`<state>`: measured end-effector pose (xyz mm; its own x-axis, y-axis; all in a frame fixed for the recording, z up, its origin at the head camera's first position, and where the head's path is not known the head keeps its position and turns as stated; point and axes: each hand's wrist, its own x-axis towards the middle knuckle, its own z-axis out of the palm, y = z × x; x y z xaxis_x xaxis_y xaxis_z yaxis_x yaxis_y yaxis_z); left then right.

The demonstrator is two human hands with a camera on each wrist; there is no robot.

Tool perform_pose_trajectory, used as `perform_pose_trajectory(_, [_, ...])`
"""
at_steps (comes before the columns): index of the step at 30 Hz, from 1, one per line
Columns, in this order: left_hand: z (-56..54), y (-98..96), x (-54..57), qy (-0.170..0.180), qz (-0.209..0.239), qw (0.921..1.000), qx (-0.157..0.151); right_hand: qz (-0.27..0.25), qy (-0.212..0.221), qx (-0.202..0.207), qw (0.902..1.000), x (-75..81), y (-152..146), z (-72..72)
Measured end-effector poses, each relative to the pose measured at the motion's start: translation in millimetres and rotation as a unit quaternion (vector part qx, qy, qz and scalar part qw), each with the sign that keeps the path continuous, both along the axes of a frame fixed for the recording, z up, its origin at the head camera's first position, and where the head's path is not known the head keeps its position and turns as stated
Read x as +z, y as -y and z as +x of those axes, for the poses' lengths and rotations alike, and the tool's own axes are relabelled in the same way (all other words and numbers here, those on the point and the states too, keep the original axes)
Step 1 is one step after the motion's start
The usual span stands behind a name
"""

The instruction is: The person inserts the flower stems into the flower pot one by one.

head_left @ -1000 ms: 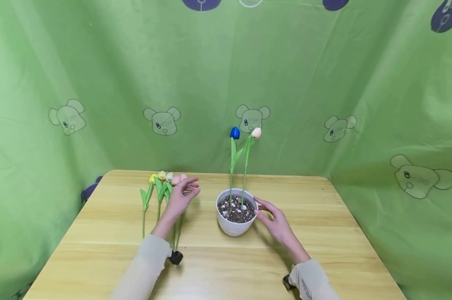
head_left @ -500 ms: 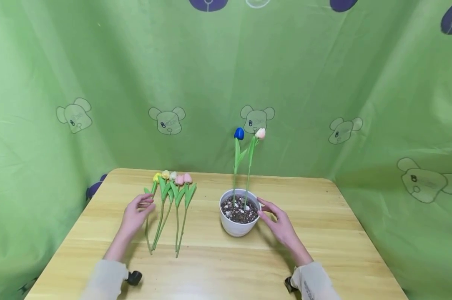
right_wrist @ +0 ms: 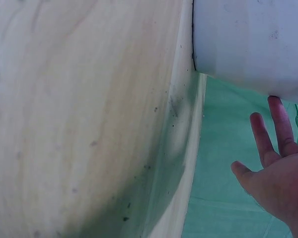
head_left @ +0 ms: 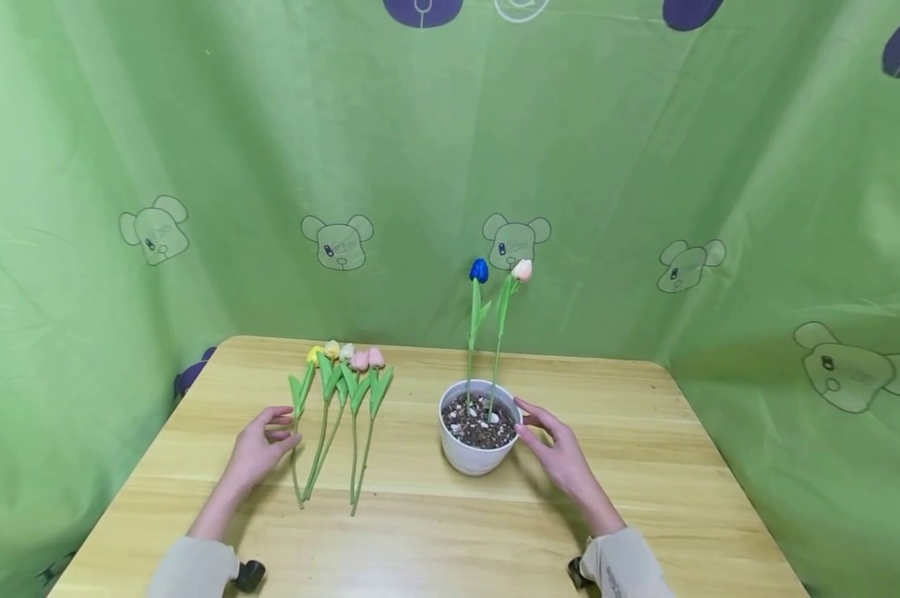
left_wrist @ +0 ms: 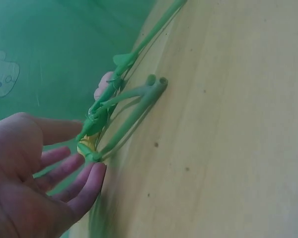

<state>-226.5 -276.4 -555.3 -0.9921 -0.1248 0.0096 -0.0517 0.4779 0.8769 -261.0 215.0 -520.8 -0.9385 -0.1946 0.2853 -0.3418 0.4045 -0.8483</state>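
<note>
My left hand [head_left: 257, 448] is beside the leftmost tulip on the table, a yellow one [head_left: 315, 355], with thumb and fingers spread about its stem. In the left wrist view a gap shows between thumb and fingers, and no firm grip is seen. My right hand [head_left: 558, 453] rests its fairly straight fingers against the right side of a white flowerpot [head_left: 472, 458]. A blue tulip [head_left: 479, 271] and a pale pink tulip [head_left: 522, 270] stand upright in the pot's dark, pebbly soil [head_left: 480, 428].
More tulips lie beside the yellow one: a cream one [head_left: 332, 349], a white one [head_left: 347, 352] and two pink ones [head_left: 376, 358], stems toward me. They lie on a wooden table [head_left: 435, 548]. A green curtain [head_left: 420, 166] hangs behind and at both sides.
My left hand has moved left and toward me, from above the pink tulips to the yellow tulip's stem. My right hand has stayed at the pot. The view has shifted slightly.
</note>
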Motion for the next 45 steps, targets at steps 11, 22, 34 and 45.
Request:
perform_pose_trajectory(11, [-6.4, -8.9, -3.6, 0.010, -0.015, 0.9995, 0.024, 0.007, -0.005, -0.009, 0.9999, -15.0, -6, -9.4])
perform_pose_trajectory(22, [-5.5, -13.4, 3.7, 0.058, 0.096, 0.9918, 0.061, -0.003, -0.008, -0.003, 1.0000, -11.7, -5, -6.9])
perform_pose_trajectory(34, [-2.6, -11.2, 4.8, 0.105, 0.213, 0.9714, 0.013, 0.017, 0.012, -0.015, 0.9997, -14.7, -8, -7.0])
perform_pose_trajectory(45, [2.6, -6.5, 8.8, 0.114, 0.264, 0.9577, -0.001, 0.007, 0.007, -0.010, 0.9999, -13.9, -5, -10.9])
